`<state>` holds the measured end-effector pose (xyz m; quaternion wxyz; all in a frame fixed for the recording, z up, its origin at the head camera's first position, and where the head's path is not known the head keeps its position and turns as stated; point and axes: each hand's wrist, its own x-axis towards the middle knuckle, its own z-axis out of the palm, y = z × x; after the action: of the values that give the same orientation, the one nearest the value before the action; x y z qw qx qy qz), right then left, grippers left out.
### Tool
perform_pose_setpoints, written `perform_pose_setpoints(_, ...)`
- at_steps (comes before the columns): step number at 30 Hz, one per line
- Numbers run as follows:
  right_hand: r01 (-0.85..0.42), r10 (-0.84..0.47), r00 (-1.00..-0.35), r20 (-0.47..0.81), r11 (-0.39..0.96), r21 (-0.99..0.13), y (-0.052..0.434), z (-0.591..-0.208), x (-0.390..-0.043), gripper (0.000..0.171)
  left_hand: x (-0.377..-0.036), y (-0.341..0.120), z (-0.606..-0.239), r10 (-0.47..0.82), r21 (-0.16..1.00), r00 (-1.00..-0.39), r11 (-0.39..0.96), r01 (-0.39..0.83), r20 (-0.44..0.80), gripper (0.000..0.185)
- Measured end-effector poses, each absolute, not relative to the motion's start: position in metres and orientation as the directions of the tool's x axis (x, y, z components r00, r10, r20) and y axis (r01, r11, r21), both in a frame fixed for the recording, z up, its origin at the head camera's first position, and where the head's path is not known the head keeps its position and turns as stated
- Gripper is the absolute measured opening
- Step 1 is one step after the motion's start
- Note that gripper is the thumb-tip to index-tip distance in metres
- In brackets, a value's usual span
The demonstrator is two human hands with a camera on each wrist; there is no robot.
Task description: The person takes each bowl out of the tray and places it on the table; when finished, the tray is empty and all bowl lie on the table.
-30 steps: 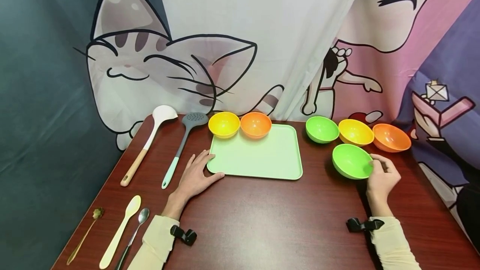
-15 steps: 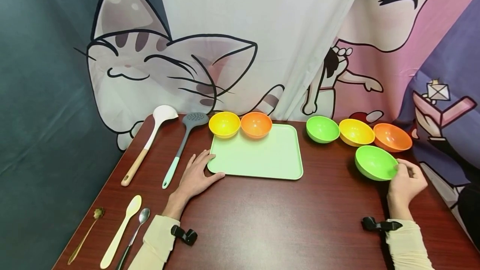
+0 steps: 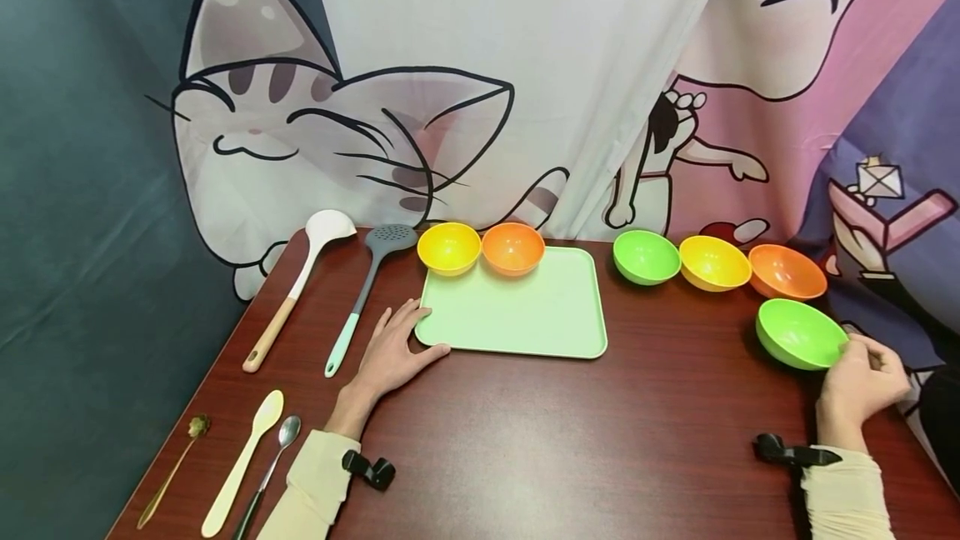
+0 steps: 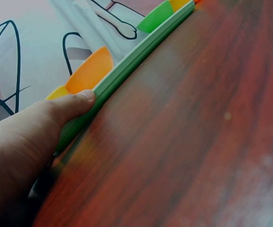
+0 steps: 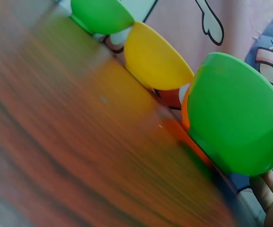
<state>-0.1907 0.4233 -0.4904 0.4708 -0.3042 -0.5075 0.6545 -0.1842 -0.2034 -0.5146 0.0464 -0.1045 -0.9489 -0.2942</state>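
Note:
My right hand (image 3: pixel 862 377) pinches the rim of a green bowl (image 3: pixel 801 334) at the table's right side. In the right wrist view the held green bowl (image 5: pixel 240 116) looms large, fingers at its lower right, and overlaps the orange bowl behind. My left hand (image 3: pixel 393 357) rests at the left front corner of a pale green tray (image 3: pixel 517 315), fingers spread; its thumb lies on the tray's edge in the left wrist view. A yellow bowl (image 3: pixel 448 249) and an orange bowl (image 3: pixel 513 249) sit side by side at the tray's back left.
Along the back right stand another green bowl (image 3: pixel 647 257), a yellow bowl (image 3: pixel 715 263) and an orange bowl (image 3: pixel 787 272). A white ladle (image 3: pixel 307 261) and a grey slotted turner (image 3: pixel 371 273) lie left of the tray. Several spoons, including a cream one (image 3: pixel 243 465), lie at front left.
My right hand has carried the green bowl to the right, from before the yellow bowl to before the orange one. The left hand and the tray stay put.

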Motion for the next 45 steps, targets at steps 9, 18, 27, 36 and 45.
perform_pose_setpoints(9,-0.196,0.955,-0.294,0.035,-0.024,-0.98,0.425,-0.483,-0.186,0.025,-0.184,-0.202,-0.515,0.15,0.559,-0.98,0.805,0.198,0.132,0.095)
perform_pose_setpoints(18,-0.151,0.959,-0.281,0.044,0.001,-0.989,0.431,-0.486,-0.19,0.028,-0.185,-0.201,-0.513,0.142,0.555,-0.982,0.811,0.186,0.123,0.1)
perform_pose_setpoints(27,-0.097,0.96,-0.271,0.068,0.043,-0.994,0.436,-0.491,-0.194,0.031,-0.185,-0.202,-0.514,0.144,0.553,-0.98,0.81,0.197,0.139,0.098)
perform_pose_setpoints(36,-0.118,0.961,-0.27,0.059,0.028,-0.993,0.436,-0.485,-0.191,0.03,-0.186,-0.201,-0.515,0.151,0.556,-0.979,0.806,0.203,0.139,0.098)
perform_pose_setpoints(45,-0.202,0.95,-0.303,-0.076,-0.142,-0.969,0.428,-0.48,-0.182,0.014,-0.186,-0.202,-0.515,0.149,0.556,-0.977,0.804,0.209,0.152,0.097)
